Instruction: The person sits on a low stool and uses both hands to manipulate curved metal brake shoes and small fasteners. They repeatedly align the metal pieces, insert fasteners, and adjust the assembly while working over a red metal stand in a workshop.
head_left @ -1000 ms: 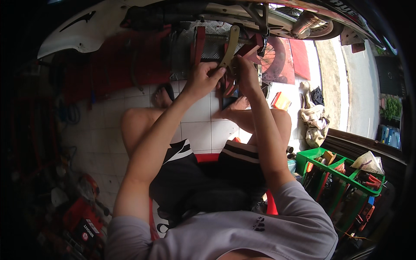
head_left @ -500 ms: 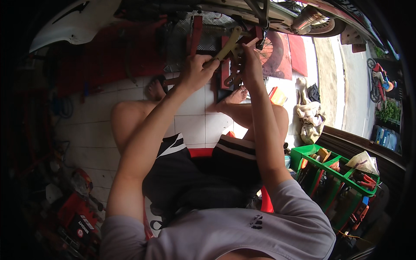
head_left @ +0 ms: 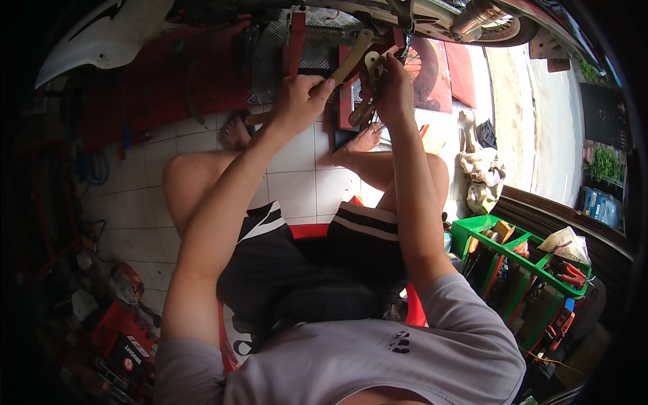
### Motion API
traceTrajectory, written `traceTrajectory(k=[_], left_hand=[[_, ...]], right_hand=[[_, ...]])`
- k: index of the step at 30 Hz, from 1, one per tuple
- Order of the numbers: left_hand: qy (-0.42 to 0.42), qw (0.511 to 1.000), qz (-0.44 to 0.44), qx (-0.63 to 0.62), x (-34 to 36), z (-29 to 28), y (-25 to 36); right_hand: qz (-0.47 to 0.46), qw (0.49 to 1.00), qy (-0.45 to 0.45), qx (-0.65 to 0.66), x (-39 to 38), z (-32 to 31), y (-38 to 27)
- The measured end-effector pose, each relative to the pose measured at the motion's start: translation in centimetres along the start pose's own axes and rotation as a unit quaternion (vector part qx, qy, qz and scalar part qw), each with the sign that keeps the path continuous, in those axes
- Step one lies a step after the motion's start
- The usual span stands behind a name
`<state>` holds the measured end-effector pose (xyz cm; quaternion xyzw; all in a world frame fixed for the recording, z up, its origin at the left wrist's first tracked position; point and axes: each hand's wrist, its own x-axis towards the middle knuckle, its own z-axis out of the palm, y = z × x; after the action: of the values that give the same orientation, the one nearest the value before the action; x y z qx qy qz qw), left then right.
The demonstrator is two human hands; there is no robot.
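My left hand (head_left: 300, 101) is closed around a long, curved, yellowish-tan flat bar (head_left: 351, 62), its thumb laid along it. The bar's far end slants up and to the right, in front of a dark metal part of a motorcycle. Close by, my right hand (head_left: 394, 91) is closed at a second tan piece (head_left: 372, 61) with a round hole near its top. A further tan rounded end (head_left: 360, 113) shows below, between the hands. Whether these tan pieces are joined I cannot tell. My right fingertips are partly hidden, near a red upright frame (head_left: 345, 101).
A motorcycle (head_left: 432, 30) spans the top, with a spoked wheel at the right. Red metal posts (head_left: 293, 44) stand near the left hand. A green tool rack (head_left: 526, 260) stands at right, a crumpled cloth (head_left: 482, 177) beyond it. Red toolboxes (head_left: 125, 344) lie lower left.
The view has shifted slightly. The right hand has turned and moved a little up, and the holed tan piece beside it shows more clearly. The left hand keeps its grip on the bar.
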<state>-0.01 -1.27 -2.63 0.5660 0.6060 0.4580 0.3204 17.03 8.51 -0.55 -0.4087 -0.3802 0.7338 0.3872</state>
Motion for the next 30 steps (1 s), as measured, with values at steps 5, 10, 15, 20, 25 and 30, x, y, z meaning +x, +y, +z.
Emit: traceTrajectory(k=[5, 10, 15, 20, 25, 30], left_hand=[[0.004, 1.000, -0.021, 0.000, 0.1, -0.1, 0.0], [0.007, 1.000, -0.017, 0.010, 0.1, -0.1, 0.1], [-0.002, 1.000, -0.019, 0.023, 0.1, -0.2, 0.3], [-0.008, 0.999, -0.034, 0.017, 0.0, -0.3, 0.4], [0.000, 0.999, -0.022, 0.023, 0.0, -0.1, 0.3], [-0.013, 0.999, -0.033, 0.034, 0.0, -0.1, 0.2]], right_hand=[[-0.010, 1.000, 0.002, 0.029, 0.0, -0.1, 0.0], [-0.008, 1.000, 0.000, 0.019, -0.2, 0.3, -0.4], [-0.008, 1.000, -0.020, 0.011, 0.2, -0.2, -0.1], [-0.006, 1.000, 0.015, -0.017, -0.2, 0.5, -0.6], [-0.009, 1.000, -0.019, -0.003, 0.1, -0.4, 0.0], [0.003, 0.999, -0.034, -0.011, 0.3, -0.6, 0.0]])
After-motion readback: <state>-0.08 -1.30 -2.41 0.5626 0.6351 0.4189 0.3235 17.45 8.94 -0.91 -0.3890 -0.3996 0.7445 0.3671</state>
